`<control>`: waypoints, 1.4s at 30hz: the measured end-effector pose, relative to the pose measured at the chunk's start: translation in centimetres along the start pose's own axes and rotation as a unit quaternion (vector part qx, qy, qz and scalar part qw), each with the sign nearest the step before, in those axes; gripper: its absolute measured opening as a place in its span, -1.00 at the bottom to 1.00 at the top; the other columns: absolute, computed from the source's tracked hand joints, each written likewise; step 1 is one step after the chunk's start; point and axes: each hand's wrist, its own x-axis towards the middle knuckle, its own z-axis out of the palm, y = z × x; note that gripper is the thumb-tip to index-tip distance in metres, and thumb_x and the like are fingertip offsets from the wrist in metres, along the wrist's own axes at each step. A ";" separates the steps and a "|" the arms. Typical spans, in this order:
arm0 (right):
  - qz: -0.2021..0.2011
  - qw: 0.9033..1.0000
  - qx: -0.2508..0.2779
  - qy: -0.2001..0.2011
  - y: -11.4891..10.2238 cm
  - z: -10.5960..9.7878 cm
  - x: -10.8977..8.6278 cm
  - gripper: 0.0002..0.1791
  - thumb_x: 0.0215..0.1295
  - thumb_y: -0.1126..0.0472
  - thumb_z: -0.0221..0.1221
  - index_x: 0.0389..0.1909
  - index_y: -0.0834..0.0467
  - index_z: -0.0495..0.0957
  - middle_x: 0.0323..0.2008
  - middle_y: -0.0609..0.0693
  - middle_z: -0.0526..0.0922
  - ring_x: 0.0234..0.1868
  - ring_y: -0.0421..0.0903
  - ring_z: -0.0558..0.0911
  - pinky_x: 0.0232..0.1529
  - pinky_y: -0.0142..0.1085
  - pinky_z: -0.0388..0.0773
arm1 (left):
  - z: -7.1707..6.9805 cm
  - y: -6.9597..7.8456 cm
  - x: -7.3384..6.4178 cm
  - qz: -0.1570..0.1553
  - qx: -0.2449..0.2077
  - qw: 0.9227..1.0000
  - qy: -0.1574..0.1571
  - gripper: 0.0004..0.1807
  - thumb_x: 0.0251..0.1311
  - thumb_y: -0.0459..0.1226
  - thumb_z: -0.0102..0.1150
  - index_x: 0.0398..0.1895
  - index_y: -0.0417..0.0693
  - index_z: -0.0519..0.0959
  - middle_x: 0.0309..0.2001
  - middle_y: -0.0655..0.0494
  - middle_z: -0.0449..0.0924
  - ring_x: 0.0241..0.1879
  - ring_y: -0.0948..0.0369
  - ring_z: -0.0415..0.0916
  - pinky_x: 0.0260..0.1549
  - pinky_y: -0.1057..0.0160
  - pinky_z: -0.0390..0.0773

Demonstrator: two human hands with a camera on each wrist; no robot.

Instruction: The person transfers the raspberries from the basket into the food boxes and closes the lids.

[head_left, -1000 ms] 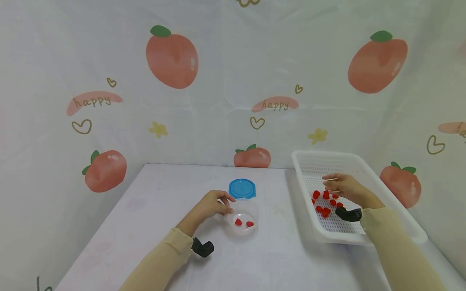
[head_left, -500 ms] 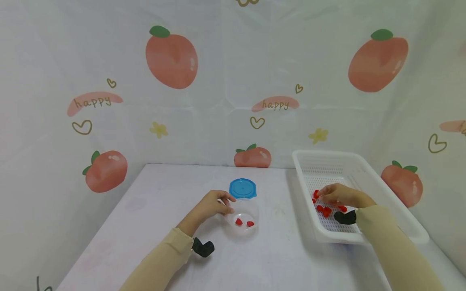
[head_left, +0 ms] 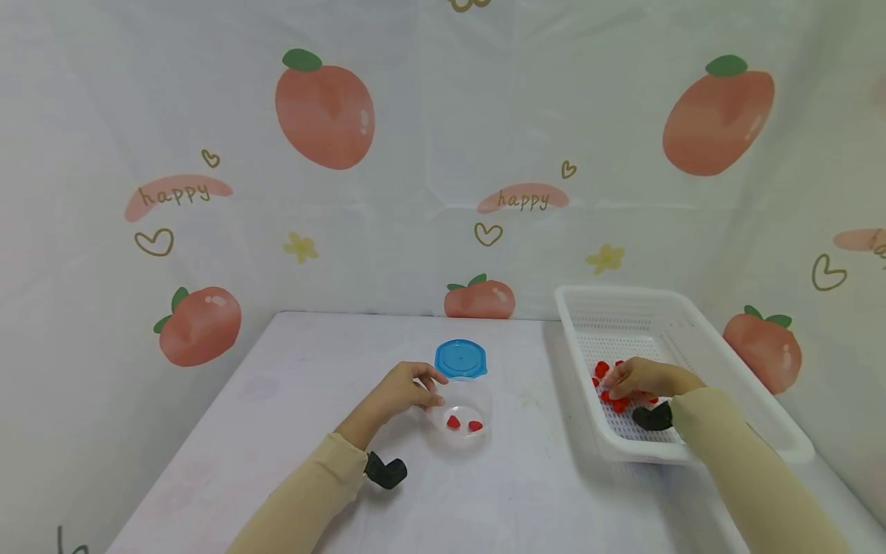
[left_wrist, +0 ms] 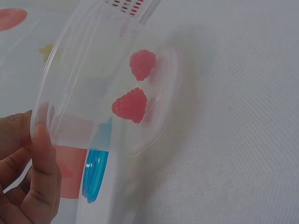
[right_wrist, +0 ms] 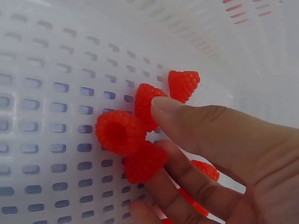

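Red raspberries [right_wrist: 120, 132] lie loosely grouped on the floor of the white perforated basket [head_left: 644, 452], towards its left wall. Inside the basket, the right hand [head_left: 647, 377] bends over them, its thumb touching one raspberry and its fingers reaching around the cluster from the other side; whether that raspberry is firmly pinched I cannot tell. The step in hand appears to be picking out a raspberry. The next move seems to call for a secure pinch on a single berry, gentle enough to leave its neighbours in place.

Well apart to the basket's left stands the clear plastic tub [left_wrist: 88, 79], two raspberries resting inside. The left hand [head_left: 401, 388] pinches its rim between thumb and finger, apparently steadying it. Also left of the basket, just behind the tub, lies a blue lid [head_left: 460, 358].

Under the basket spreads a pale table covering [head_left: 526, 492] with faint blotches. Behind the basket hangs a whitish cloth [head_left: 422, 115] printed with red fruit, yellow flowers, hearts and "happy" lettering.
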 end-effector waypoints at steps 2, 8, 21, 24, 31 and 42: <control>-0.004 1.000 -0.014 0.000 0.0 0.0 0.1 -0.70 0.24 0.30 0.20 -0.07 0.42 0.54 -0.35 -0.05 0.64 -0.37 -0.18 0.52 -0.35 -0.40 0.51 | 0.0 0.0 0.0 -0.001 0.000 1.000 0.000 -0.65 0.02 -0.36 0.41 -0.08 -0.21 0.63 -0.39 0.05 0.46 -0.49 0.20 0.52 -0.39 0.32 0.61; -0.012 0.999 -0.030 -0.003 -0.2 0.2 0.2 -0.72 0.22 0.35 0.20 -0.11 0.45 0.52 -0.40 -0.07 0.60 -0.40 -0.20 0.48 -0.38 -0.44 0.48 | 0.0 0.1 0.0 0.002 0.000 1.000 0.004 -0.67 0.02 -0.36 0.41 -0.10 -0.19 0.63 -0.40 0.05 0.46 -0.50 0.19 0.51 -0.39 0.30 0.62; -0.011 0.999 -0.042 -0.006 -1.0 0.8 -0.2 -0.75 0.23 0.35 0.18 -0.13 0.43 0.49 -0.46 -0.06 0.50 -0.51 -0.20 0.36 -0.48 -0.48 0.34 | -0.1 -0.1 0.0 0.003 -0.002 1.000 0.000 -0.65 0.02 -0.35 0.41 -0.08 -0.21 0.63 -0.39 0.05 0.47 -0.50 0.20 0.51 -0.40 0.32 0.60; -0.003 0.999 -0.040 0.003 -0.8 0.8 -0.1 -0.77 0.24 0.33 0.18 -0.15 0.39 0.50 -0.50 -0.07 0.48 -0.58 -0.21 0.32 -0.53 -0.48 0.30 | 0.0 -0.2 0.1 0.004 0.000 1.000 0.001 -0.65 0.02 -0.36 0.41 -0.08 -0.21 0.63 -0.39 0.05 0.47 -0.50 0.20 0.51 -0.40 0.32 0.60; 0.005 0.998 -0.042 0.039 -0.7 0.3 -0.1 -0.79 0.24 0.27 0.20 -0.17 0.31 0.52 -0.48 -0.06 0.51 -0.46 -0.16 0.44 -0.45 -0.40 0.40 | 0.0 -0.1 0.0 0.007 0.003 1.000 0.004 -0.66 0.03 -0.36 0.40 -0.08 -0.22 0.63 -0.40 0.05 0.46 -0.52 0.20 0.50 -0.41 0.32 0.60; -0.056 0.991 -0.006 0.123 -1.0 -1.1 0.0 -0.63 0.28 0.26 0.19 -0.03 0.45 0.41 -0.23 0.11 0.64 -0.26 -0.07 0.59 -0.13 -0.19 0.62 | 0.0 0.0 0.0 0.005 -0.002 1.000 0.003 -0.66 0.05 -0.36 0.39 -0.07 -0.22 0.63 -0.40 0.06 0.45 -0.52 0.20 0.50 -0.38 0.27 0.62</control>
